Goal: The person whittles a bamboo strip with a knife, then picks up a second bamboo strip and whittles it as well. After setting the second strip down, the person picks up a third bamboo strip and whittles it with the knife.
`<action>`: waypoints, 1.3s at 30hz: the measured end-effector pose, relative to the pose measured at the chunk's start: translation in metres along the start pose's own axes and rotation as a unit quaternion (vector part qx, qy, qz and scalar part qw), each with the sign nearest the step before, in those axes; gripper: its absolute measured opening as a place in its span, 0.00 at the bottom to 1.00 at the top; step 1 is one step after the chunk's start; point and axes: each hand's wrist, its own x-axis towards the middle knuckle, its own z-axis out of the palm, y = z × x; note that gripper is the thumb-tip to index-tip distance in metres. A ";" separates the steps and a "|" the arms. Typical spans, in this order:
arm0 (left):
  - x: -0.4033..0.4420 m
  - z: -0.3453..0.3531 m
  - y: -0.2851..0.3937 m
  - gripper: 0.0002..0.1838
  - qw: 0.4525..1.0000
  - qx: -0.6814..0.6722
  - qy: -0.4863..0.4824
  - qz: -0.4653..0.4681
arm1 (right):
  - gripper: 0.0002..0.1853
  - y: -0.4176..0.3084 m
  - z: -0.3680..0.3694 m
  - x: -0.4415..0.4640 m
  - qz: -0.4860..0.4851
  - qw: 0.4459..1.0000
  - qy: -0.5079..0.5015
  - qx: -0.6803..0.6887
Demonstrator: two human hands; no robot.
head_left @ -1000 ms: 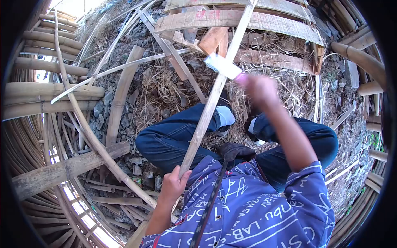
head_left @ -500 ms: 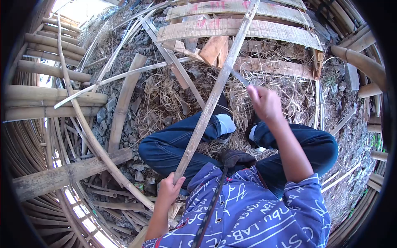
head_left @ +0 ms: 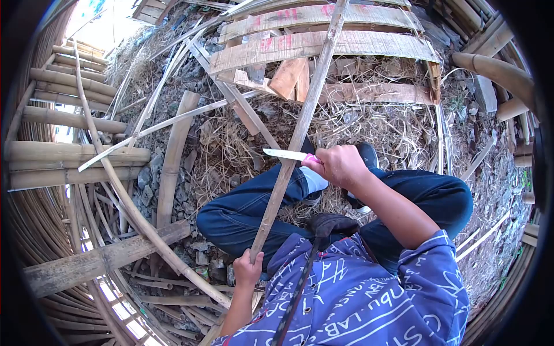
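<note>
Strip: a long, narrow, straight strip of greyish-tan wood or bamboo point(head_left: 311, 101), darker in patches, slanting from beside the left knee up across the pale slatted wooden frame point(head_left: 381, 46) and out at the top.
Knife: white-bladed with a pink handle point(head_left: 288, 154), its blade crossing over the strip; contact is hard to tell.
Left hand: closed around the strip's lower end point(head_left: 248, 268).
Right hand: fist clamped on the pink handle point(head_left: 340, 164), well apart from the left.
Shirt lettering: white print on blue-purple cloth point(head_left: 358, 300), "LAB" legible.
Slat marks: red, unreadable.
</note>
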 end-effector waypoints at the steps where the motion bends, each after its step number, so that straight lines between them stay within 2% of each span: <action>1: 0.000 0.002 -0.001 0.22 1.000 -0.001 -0.001 -0.002 | 0.27 0.003 -0.003 0.003 0.014 1.000 0.001 -0.023; 5: 0.001 0.007 -0.008 0.23 0.999 0.028 0.017 0.008 | 0.29 0.029 -0.024 0.029 0.086 0.991 0.006 -0.103; 6: 0.001 0.009 -0.008 0.23 0.999 0.039 0.027 0.016 | 0.32 0.047 -0.025 0.036 0.064 0.983 0.058 -0.163; 7: 0.000 0.009 -0.008 0.23 0.999 0.038 0.026 0.014 | 0.31 0.059 -0.031 0.043 0.087 0.978 0.088 -0.170; 9: 0.002 0.009 -0.006 0.23 0.998 0.048 0.032 0.015 | 0.29 0.072 -0.050 0.053 0.070 0.971 0.150 -0.173; 10: 0.003 0.010 -0.007 0.23 0.998 0.045 0.033 0.015 | 0.27 0.066 -0.057 0.054 0.117 0.976 0.101 -0.153; 11: 0.003 0.011 -0.009 0.23 0.998 0.055 0.034 0.016 | 0.27 0.056 -0.054 0.053 0.116 0.976 0.101 -0.156; 13: 0.003 0.013 -0.011 0.23 0.997 0.061 0.035 0.017 | 0.27 0.030 -0.046 0.040 0.097 0.979 -0.052 -0.172; 15: 0.003 0.014 -0.013 0.23 0.996 0.074 0.038 0.022 | 0.26 0.017 -0.028 0.017 0.001 0.992 -0.045 -0.114; 16: 0.005 0.014 -0.013 0.23 0.997 0.073 0.034 0.021 | 0.26 0.027 -0.023 0.018 0.028 0.996 -0.033 -0.072; 17: 0.006 0.015 -0.013 0.24 0.996 0.075 0.038 0.030 | 0.25 0.046 -0.018 0.021 0.050 0.990 0.040 -0.123; 19: 0.000 0.017 -0.013 0.24 0.996 0.074 0.037 0.029 | 0.25 0.043 -0.046 0.040 0.134 0.987 0.053 -0.068; 20: 0.002 0.017 -0.015 0.24 0.995 0.082 0.039 0.034 | 0.26 0.037 -0.037 0.037 0.131 0.987 0.064 -0.060; 23: 0.011 0.016 -0.011 0.24 0.994 0.088 0.047 0.041 | 0.27 0.026 -0.027 0.019 0.021 0.994 -0.038 -0.100; 24: 0.011 0.016 -0.011 0.23 0.995 0.081 0.045 0.036 | 0.27 0.042 -0.025 0.025 0.037 0.993 -0.024 -0.113; 25: 0.008 0.016 -0.011 0.23 0.996 0.075 0.042 0.028 | 0.26 0.057 -0.030 0.035 0.092 0.985 -0.005 -0.146; 27: 0.006 0.017 -0.012 0.24 0.996 0.078 0.045 0.022 | 0.28 0.068 -0.048 0.051 0.110 0.980 0.081 -0.146; 28: 0.005 0.018 -0.013 0.24 0.996 0.079 0.043 0.024 | 0.28 0.064 -0.047 0.050 0.106 0.983 0.069 -0.132; 29: 0.005 0.018 -0.015 0.24 0.995 0.082 0.043 0.029 | 0.29 0.053 -0.042 0.046 0.086 0.986 -0.001 -0.142; 31: 0.008 0.019 -0.018 0.24 0.995 0.076 0.050 0.037 | 0.29 0.033 -0.031 0.026 -0.005 0.989 -0.082 -0.125; 32: 0.008 0.018 -0.017 0.24 0.995 0.079 0.046 0.038 | 0.28 0.037 -0.033 0.028 0.027 0.985 -0.118 -0.121; 33: 0.007 0.018 -0.017 0.24 0.995 0.082 0.039 0.038 | 0.28 0.060 -0.023 0.033 0.069 0.984 -0.030 -0.163; 35: 0.009 0.019 -0.018 0.24 0.995 0.080 0.041 0.037 | 0.28 0.068 -0.051 0.049 0.154 0.981 0.056 -0.108; 37: 0.002 0.018 -0.017 0.24 0.995 0.082 0.046 0.029 | 0.26 0.050 -0.037 0.044 0.132 0.987 0.051 -0.080; 39: 0.007 0.019 -0.018 0.25 0.993 0.098 0.055 0.047 | 0.27 0.012 -0.028 0.026 0.031 0.989 -0.090 -0.117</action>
